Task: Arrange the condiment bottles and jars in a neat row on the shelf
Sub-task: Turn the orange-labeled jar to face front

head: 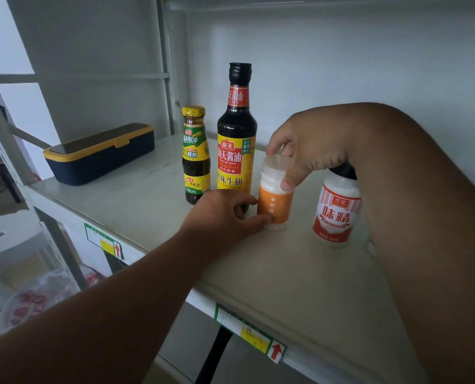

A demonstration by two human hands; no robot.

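Note:
Four condiments stand on the white shelf [153,195]. From left: a small oyster sauce bottle [195,155] with a yellow cap, a tall dark soy sauce bottle [236,134], a small orange-labelled sugar jar [275,200] with a clear lid, and a red-and-white MSG jar [336,210]. My right hand [305,151] grips the sugar jar from above around its lid. My left hand [225,217] rests on the shelf with its fingertips touching the jar's lower left side, in front of the soy sauce bottle's base. My right forearm hides the MSG jar's cap.
A dark blue box with a yellow-edged lid [98,153] lies at the shelf's back left. Price labels with red arrows [247,333] sit on the front edge. A lower shelf at left holds a white roll [9,234] and plastic-wrapped items [37,300].

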